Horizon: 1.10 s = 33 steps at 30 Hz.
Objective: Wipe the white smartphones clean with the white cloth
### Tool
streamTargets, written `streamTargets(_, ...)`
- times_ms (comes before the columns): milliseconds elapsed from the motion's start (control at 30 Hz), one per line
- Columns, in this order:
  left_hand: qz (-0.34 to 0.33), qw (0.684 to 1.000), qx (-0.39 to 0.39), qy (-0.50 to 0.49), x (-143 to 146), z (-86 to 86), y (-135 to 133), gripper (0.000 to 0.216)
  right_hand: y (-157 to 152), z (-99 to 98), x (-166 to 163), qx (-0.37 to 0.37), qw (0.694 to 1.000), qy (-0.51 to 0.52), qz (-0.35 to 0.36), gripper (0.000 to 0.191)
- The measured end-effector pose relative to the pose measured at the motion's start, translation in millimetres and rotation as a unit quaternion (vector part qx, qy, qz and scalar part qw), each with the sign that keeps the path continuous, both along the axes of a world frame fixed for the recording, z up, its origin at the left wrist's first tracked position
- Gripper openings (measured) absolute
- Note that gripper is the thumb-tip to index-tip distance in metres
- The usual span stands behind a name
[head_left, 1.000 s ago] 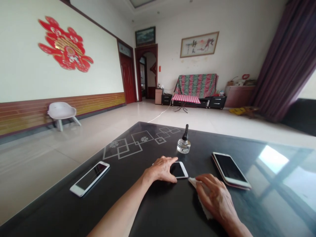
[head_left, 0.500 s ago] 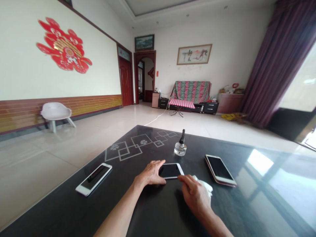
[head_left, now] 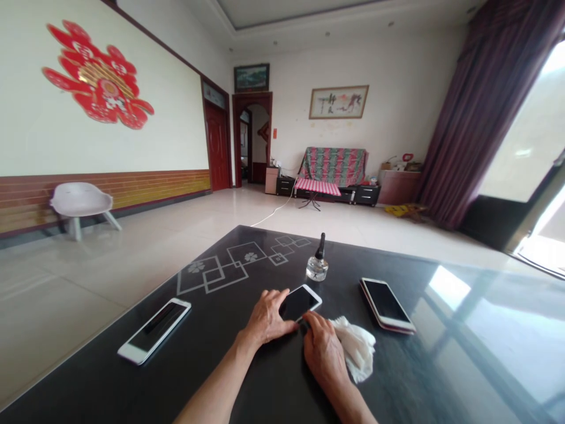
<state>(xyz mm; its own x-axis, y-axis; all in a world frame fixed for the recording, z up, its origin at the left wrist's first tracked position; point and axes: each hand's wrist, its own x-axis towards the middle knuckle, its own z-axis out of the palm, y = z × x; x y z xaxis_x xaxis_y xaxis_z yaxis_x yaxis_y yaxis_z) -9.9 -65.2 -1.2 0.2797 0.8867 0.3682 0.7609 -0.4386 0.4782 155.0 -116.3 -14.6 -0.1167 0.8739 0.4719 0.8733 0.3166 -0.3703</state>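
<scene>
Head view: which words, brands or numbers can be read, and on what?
No text can be read.
Brush characters on framed picture: too blurred.
Gold marks on red wall ornament: too blurred.
Screens of middle phone, left phone, right phone: dark, no brand.

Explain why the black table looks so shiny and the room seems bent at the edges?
Head view: daylight from the overexposed window on the right mirrors as a bright patch on the glossy table. Head view: the wide lens stretches and slants the curtain and left wall near the edges. Head view: the left hand, right hand and the phone beside them look sharp.
</scene>
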Motion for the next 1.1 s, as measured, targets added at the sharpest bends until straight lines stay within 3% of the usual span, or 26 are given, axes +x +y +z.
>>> streamTargets(167,0.009,0.999,0.001,-0.033,6,-3.0,4,0.040,3,-6.0,3,0.017,0.998,-0.013,-0.056,0.041)
streamTargets(400,0.027,0.997,-0.014,-0.074,5,-6.3,14,0.041,2,-6.9,-1,0.006,0.996,-0.030,-0.081,0.041)
streamTargets(833,0.034,0.978,-0.130,-0.161,-1,-9.9,25,0.049,6,-3.2,2,-0.021,0.998,0.027,-0.059,0.045)
streamTargets(967,0.035,0.975,-0.140,-0.169,-2,-10.3,26,0.049,-1,2.8,-2,-0.023,0.998,0.004,-0.050,0.052)
streamTargets(1100,0.038,0.975,-0.140,-0.171,-1,-8.7,25,0.046,-4,3.6,-3,-0.023,0.998,-0.010,-0.054,0.047)
